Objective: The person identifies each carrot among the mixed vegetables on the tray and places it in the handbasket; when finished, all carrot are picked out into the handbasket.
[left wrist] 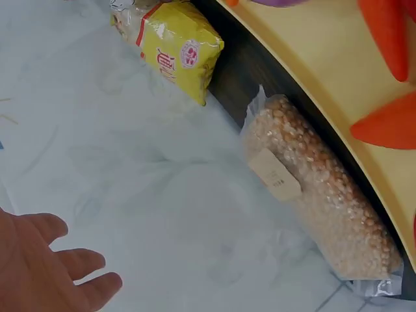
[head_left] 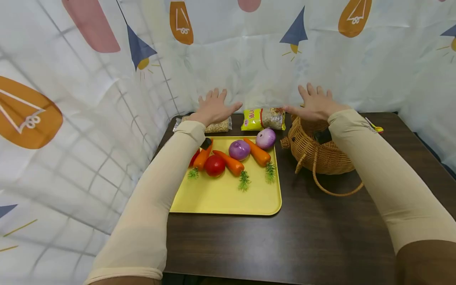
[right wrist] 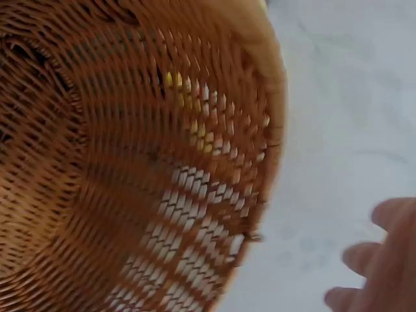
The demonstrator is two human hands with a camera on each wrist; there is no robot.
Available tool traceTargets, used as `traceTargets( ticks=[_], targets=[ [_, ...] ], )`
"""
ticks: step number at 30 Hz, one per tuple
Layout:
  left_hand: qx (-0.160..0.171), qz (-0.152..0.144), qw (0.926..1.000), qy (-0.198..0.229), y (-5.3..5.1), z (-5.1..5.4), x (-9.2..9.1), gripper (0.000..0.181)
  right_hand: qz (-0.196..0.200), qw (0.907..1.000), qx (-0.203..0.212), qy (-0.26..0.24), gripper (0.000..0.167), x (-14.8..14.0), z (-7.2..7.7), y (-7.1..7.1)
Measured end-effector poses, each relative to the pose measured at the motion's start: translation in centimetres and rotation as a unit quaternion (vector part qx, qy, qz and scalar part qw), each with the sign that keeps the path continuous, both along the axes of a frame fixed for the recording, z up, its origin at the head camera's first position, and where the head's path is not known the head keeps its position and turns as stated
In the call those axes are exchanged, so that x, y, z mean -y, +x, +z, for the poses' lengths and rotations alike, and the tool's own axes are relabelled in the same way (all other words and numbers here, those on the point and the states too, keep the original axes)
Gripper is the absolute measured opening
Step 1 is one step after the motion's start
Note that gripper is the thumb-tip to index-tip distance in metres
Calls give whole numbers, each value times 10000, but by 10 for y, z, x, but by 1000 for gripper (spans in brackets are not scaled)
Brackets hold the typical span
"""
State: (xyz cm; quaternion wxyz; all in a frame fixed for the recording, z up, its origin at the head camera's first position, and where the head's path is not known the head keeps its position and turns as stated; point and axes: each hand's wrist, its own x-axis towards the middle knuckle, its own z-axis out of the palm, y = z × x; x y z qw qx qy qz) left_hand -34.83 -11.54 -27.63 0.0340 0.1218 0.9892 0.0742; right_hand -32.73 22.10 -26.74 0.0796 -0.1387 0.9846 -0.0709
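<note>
A wicker basket (head_left: 329, 160) at the right

The left hand (head_left: 215, 107) and right hand (head_left: 316, 104) are spread, grasping nothing. The wicker basket stands on the counter (head_left: 303, 237); I judge it light and flexible, best taken by its hanging handle (head_left: 335, 194). The right forearm (head_left: 377, 170) partly covers it. Far left, the grain bag (head_left: 219, 127) seems soft; the yellow tray (head_left: 221, 202) lies nearer.

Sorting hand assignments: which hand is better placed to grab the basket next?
Likely the right hand: it is empty and near the wicker basket. The left hand is also empty but farther off, near the clear bag beyond the yellow tray.
</note>
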Motion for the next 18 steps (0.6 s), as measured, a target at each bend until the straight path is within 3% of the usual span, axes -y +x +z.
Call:
traceTargets(
  ticks=[8, 13, 18],
  targets=[
    [-351, -52, 9993, 131, 19, -12, 37, 99, 327, 9989, -263, 228, 102, 9, -1, 26],
    [-553, 188, 9957, 722, 37, -15, 68, 90, 694, 9968, -384, -24, 101, 23, 0, 50],
    [-673, 637, 9845, 1492, 55, -15, 108, 78, 887, 9932, -455, -605, 94, 39, -2, 74]
  ],
)
